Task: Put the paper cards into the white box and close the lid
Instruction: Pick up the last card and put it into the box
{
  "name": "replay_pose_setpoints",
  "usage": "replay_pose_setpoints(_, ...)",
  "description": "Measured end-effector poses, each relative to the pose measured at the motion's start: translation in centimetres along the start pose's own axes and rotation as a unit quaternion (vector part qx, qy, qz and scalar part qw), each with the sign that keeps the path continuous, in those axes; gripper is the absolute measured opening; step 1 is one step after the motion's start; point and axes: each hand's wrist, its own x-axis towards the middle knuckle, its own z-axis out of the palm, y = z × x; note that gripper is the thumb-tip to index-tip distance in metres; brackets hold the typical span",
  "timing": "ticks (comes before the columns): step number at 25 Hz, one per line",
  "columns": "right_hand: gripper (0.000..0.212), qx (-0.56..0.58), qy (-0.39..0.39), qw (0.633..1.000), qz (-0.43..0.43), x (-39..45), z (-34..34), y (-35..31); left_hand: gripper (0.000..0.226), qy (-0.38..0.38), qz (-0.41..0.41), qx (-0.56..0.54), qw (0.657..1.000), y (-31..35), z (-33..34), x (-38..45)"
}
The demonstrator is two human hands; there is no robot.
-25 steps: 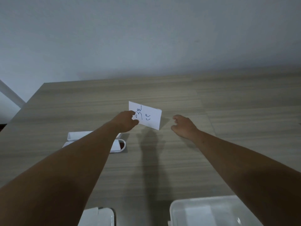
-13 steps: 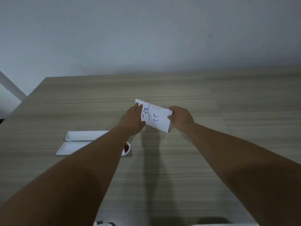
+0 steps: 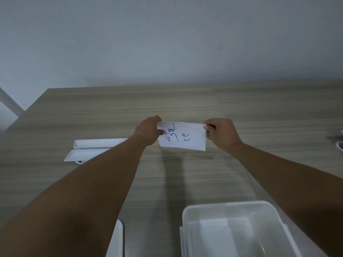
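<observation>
A white paper card (image 3: 185, 139) with blue handwriting hangs upright above the middle of the wooden table (image 3: 259, 117). My left hand (image 3: 149, 131) pinches its upper left corner and my right hand (image 3: 221, 133) pinches its upper right corner. A white box (image 3: 232, 210) stands open at the near edge, below and to the right of the card. Something pale and flat lies inside it. A white flat piece (image 3: 117, 242), perhaps the lid, shows at the bottom beside my left forearm.
Two long, shallow white trays (image 3: 96, 146) lie side by side at the left, partly hidden by my left forearm. A small white object (image 3: 339, 146) sits at the right edge. A plain wall rises behind the table.
My right hand came in and took the card's right corner. The card turned from slanted to level and facing me. The view tilted down, so the white box shows again.
</observation>
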Motion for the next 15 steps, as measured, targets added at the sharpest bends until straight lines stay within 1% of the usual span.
replay_pose_setpoints(2, 0.016, 0.035, -0.004, 0.999, 0.033, -2.1, -3.2, -0.5, 0.027, -0.018, 0.006, -0.101, 0.995, 2.3, -1.1, -1.6)
replay_pose_setpoints(3, 0.015, 0.060, -0.008, 0.996, 0.060, -3.5, -5.0, -0.7, 0.022, -0.036, 0.009, -0.142, 0.989, 3.6, -1.9, -2.7)
replay_pose_setpoints(5, 0.011, 0.097, -0.021, 0.989, 0.106, -7.0, -8.5, -1.2, 0.019, -0.079, 0.017, -0.183, 0.980, 6.5, -3.1, -5.9)
replay_pose_setpoints(6, 0.008, 0.095, -0.023, 0.989, 0.113, -8.4, -9.9, -1.5, 0.019, -0.095, 0.017, -0.187, 0.978, 7.9, -3.7, -7.6)
replay_pose_setpoints(9, 0.018, 0.089, -0.042, 0.988, 0.119, -12.2, -13.6, -2.3, 0.015, -0.120, 0.005, -0.181, 0.976, 11.5, -4.7, -12.8)
replay_pose_setpoints(12, 0.018, 0.108, -0.093, 0.981, 0.128, -15.5, -15.6, -1.8, 0.023, -0.145, -0.020, -0.177, 0.973, 13.6, -4.1, -17.2)
replay_pose_setpoints(15, 0.023, 0.119, -0.135, 0.976, 0.123, -18.3, -16.9, -0.4, 0.026, -0.163, -0.057, -0.165, 0.971, 14.7, -2.1, -21.4)
